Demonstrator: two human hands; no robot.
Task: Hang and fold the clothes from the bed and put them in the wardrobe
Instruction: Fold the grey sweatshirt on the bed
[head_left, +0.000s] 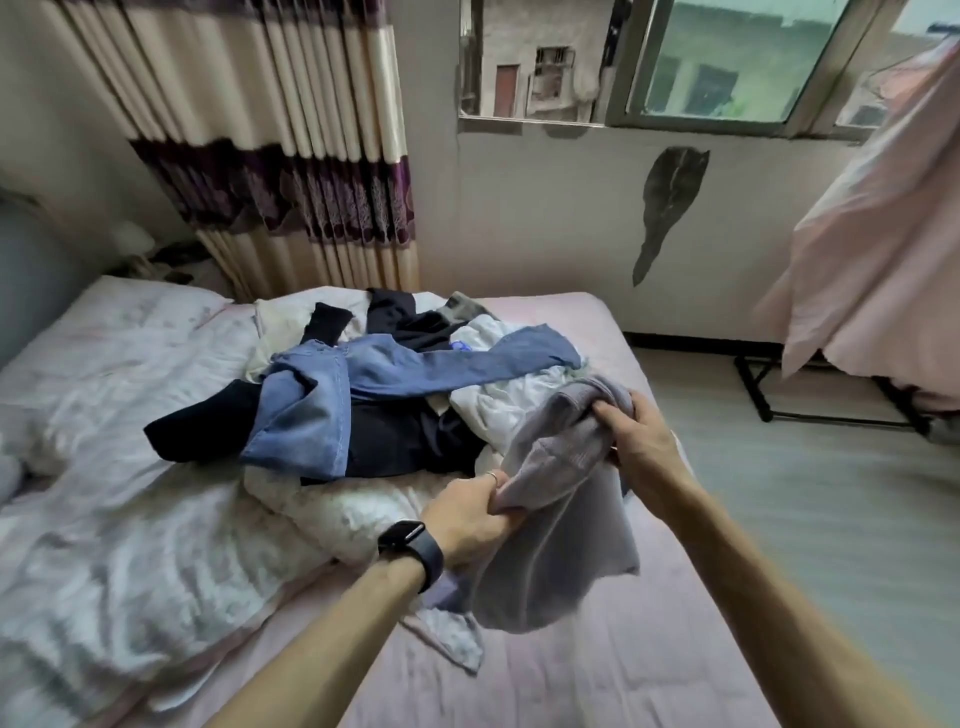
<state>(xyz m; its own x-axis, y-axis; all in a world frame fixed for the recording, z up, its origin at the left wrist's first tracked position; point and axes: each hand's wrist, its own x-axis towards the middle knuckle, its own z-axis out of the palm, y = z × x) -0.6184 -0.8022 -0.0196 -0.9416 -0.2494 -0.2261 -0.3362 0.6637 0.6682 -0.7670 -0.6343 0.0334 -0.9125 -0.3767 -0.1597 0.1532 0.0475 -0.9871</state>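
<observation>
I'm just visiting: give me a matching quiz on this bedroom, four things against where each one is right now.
1. grey garment
2. blue jeans
3. black watch
4. pink cloth

A. worn on a wrist
B. hanging near the window
C. gripped by left hand and right hand
D. lying across the clothes pile on the bed

Pairs: 1-C, 2-D, 3-A, 4-B

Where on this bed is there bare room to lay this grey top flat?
Bare pink sheet in front, right of the quilt; a strip beyond the clothes pile, by the wall. Centre and left are crowded.
</observation>
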